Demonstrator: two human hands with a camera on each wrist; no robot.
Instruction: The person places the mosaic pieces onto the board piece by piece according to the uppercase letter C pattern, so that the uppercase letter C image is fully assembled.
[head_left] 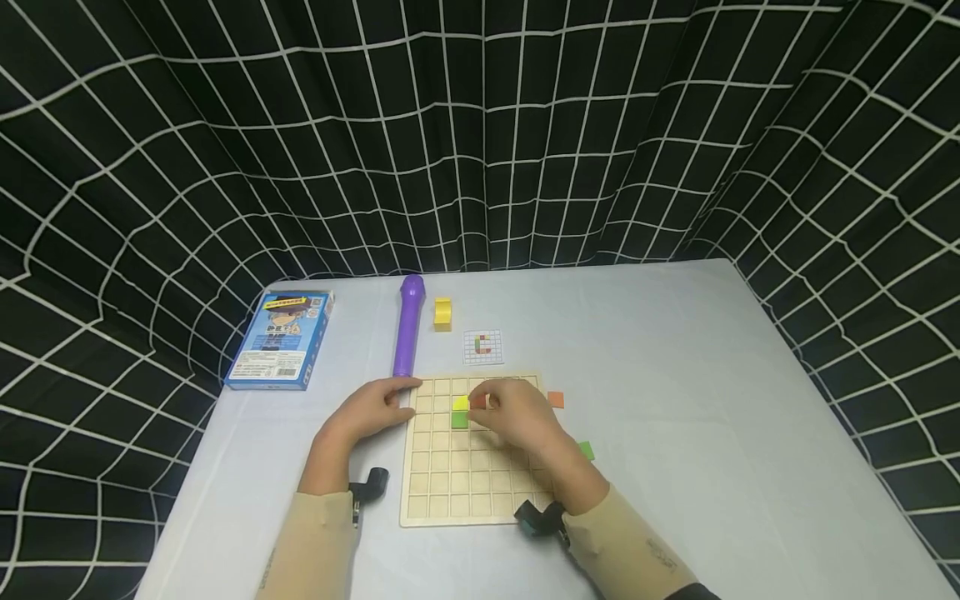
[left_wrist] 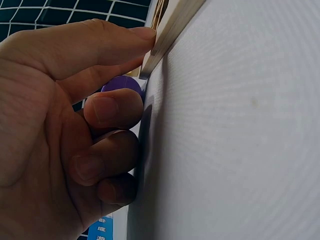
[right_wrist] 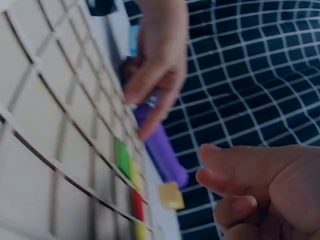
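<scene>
My left hand point(head_left: 369, 410) touches the left edge of a wooden grid board point(head_left: 438, 506) with thumb and forefinger; its other fingers are curled in the left wrist view. Over the board's upper part is my right hand point(head_left: 517, 412), fingertips around a red tile point(head_left: 478, 402) in the head view. In the right wrist view the right hand point(right_wrist: 260, 190) appears apart from the board with nothing visible between its fingers. A yellow tile point(head_left: 460, 402) sits beside the red one, with a green tile point(head_left: 459, 420) below it. Another yellow tile point(right_wrist: 141, 231) shows past the red one.
A small pattern card point(head_left: 483, 347) lies behind the board. Nearby are a yellow block point(head_left: 442, 315) and a purple microphone-shaped object point(head_left: 408, 325). A blue box point(head_left: 281, 340) lies at left. Right of the board are an orange tile point(head_left: 556, 400) and a green tile point(head_left: 586, 451).
</scene>
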